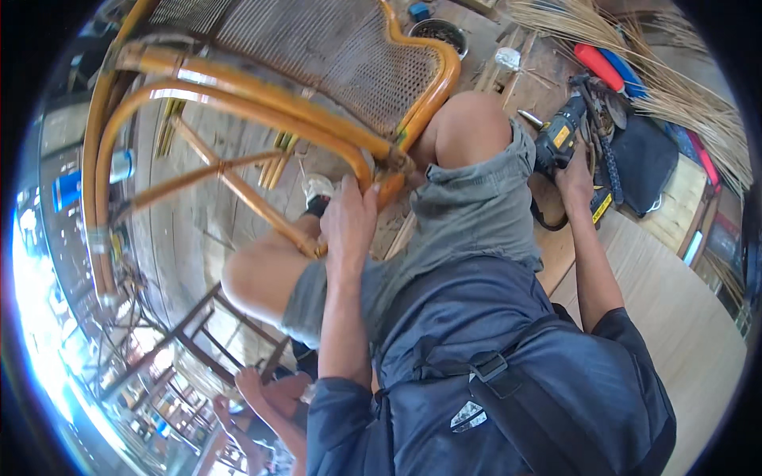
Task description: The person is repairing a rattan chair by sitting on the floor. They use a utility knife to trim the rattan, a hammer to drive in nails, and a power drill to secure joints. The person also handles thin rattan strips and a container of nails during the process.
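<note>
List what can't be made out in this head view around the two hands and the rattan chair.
- Left hand on the rattan chair: the frame joint beneath is hidden by fingers and knee.
- Right hand at the cordless drill: its grip is partly hidden behind the shorts.
- Drill bit tip: too small to tell.
- Chair's left side: bent by the fisheye rim.

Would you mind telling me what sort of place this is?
Probably a rattan furniture workshop: the left hand rests on an orange rattan chair frame with woven cane back, the right hand grips a black-and-yellow cordless drill, beside bundles of pale cane strips.
</note>
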The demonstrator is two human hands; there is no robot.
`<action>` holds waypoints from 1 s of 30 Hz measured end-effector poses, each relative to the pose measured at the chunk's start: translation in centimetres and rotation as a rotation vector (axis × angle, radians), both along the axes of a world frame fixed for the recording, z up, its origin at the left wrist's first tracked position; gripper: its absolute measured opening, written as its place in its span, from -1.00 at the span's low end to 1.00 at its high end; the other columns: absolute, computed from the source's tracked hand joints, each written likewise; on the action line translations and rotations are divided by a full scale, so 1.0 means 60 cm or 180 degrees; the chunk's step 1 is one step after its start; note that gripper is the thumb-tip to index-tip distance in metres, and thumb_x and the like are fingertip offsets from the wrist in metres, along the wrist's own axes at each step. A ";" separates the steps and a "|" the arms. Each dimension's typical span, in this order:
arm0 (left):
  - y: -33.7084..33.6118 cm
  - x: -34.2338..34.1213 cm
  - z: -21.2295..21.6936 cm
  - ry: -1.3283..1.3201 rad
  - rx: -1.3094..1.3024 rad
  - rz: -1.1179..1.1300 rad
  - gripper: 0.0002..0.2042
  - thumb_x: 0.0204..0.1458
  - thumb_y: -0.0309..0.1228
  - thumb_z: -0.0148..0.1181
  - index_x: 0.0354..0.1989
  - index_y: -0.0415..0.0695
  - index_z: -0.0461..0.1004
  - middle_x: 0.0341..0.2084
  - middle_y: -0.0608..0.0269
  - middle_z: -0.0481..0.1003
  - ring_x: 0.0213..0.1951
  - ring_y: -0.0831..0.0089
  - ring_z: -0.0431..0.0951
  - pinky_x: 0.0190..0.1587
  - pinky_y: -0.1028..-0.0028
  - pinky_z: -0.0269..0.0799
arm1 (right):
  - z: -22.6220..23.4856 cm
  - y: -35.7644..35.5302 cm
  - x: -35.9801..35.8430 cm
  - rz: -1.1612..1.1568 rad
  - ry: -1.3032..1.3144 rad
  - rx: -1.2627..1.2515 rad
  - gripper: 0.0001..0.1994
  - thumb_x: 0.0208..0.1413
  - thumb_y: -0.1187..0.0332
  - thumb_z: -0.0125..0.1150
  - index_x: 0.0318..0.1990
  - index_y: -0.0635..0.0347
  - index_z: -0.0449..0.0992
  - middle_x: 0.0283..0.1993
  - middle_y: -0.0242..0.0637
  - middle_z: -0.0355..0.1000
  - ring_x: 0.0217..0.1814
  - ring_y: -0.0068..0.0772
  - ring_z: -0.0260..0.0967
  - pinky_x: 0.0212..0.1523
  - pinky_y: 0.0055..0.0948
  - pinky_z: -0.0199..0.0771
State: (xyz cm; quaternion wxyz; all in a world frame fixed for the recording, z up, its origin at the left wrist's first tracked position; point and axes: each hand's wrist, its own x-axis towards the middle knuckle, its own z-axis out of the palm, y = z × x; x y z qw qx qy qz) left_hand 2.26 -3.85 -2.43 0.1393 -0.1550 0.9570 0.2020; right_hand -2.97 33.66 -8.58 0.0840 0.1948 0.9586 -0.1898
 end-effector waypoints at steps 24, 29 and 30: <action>0.035 0.060 -0.019 0.1190 -0.0540 0.0342 -0.38 -0.05 -0.25 0.21 0.12 -0.39 0.18 -0.13 -0.17 0.39 -0.05 -0.01 0.37 0.02 0.14 0.21 | 0.077 0.076 0.064 0.0221 0.0808 -0.1189 -0.60 -0.05 0.27 0.38 -0.10 0.30 0.47 -0.29 -0.34 0.46 -0.32 -0.57 0.36 -0.25 -0.50 0.39; 0.026 0.061 -0.018 0.1220 -0.0509 0.0443 -0.39 -0.15 -0.21 0.31 0.03 -0.31 0.27 -0.14 -0.09 0.41 -0.07 0.04 0.39 0.03 0.12 0.24 | 0.130 0.035 0.096 0.0195 0.0752 -0.1868 -0.69 0.00 0.37 0.33 -0.10 0.25 0.48 -0.29 -0.41 0.43 -0.32 -0.55 0.36 -0.26 -0.49 0.40; 0.021 0.051 -0.012 0.0923 -0.0323 0.0500 -0.41 -0.16 -0.19 0.32 -0.01 -0.31 0.30 -0.17 -0.08 0.42 -0.09 0.03 0.40 0.00 0.13 0.26 | 0.129 0.043 0.104 0.0230 0.0681 -0.1948 -0.71 0.01 0.39 0.32 -0.10 0.23 0.49 -0.29 -0.42 0.42 -0.30 -0.54 0.36 -0.23 -0.48 0.41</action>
